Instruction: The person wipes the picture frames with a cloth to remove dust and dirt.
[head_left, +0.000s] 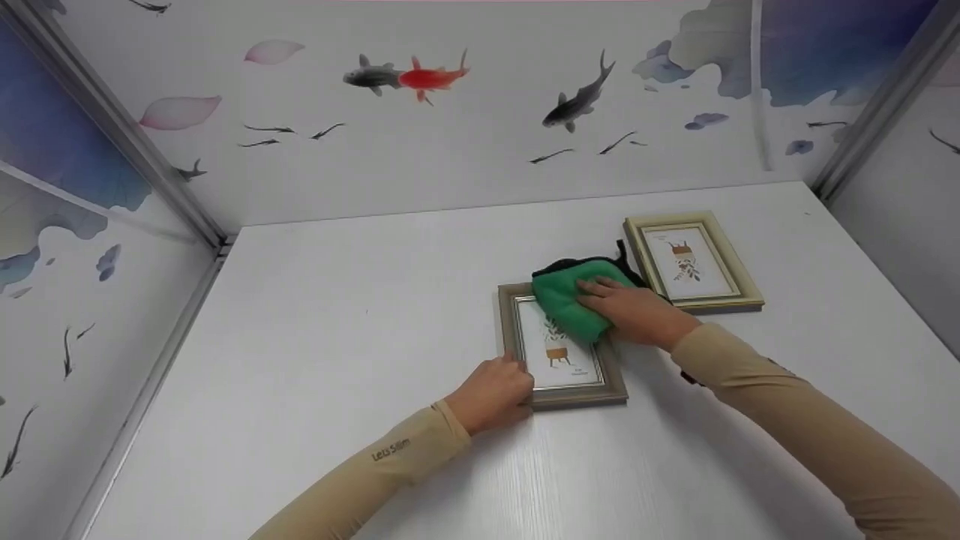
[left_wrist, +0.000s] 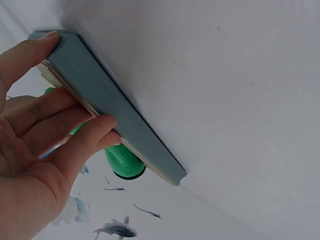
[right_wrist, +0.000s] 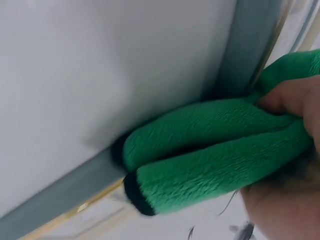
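A picture frame point(head_left: 615, 379) with a grey-brown border lies flat on the white table, its picture showing a plant in a pot on legs. At its left edge my left hand point(head_left: 493, 394) grips the border; the left wrist view shows the thumb and fingers point(left_wrist: 95, 137) along the frame's side point(left_wrist: 115, 105). My right hand point(head_left: 637, 311) holds a folded green cloth point(head_left: 566, 300) with dark edging against the frame's upper right part, covering that corner. In the right wrist view, the folded cloth point(right_wrist: 215, 145) sits between thumb and fingers, over the frame's edge.
A second, cream-gold picture frame point(head_left: 742, 279) lies just beyond the right hand, close to the cloth. White panels with painted fish point(head_left: 577, 105) stand behind and at both sides of the table point(head_left: 337, 315).
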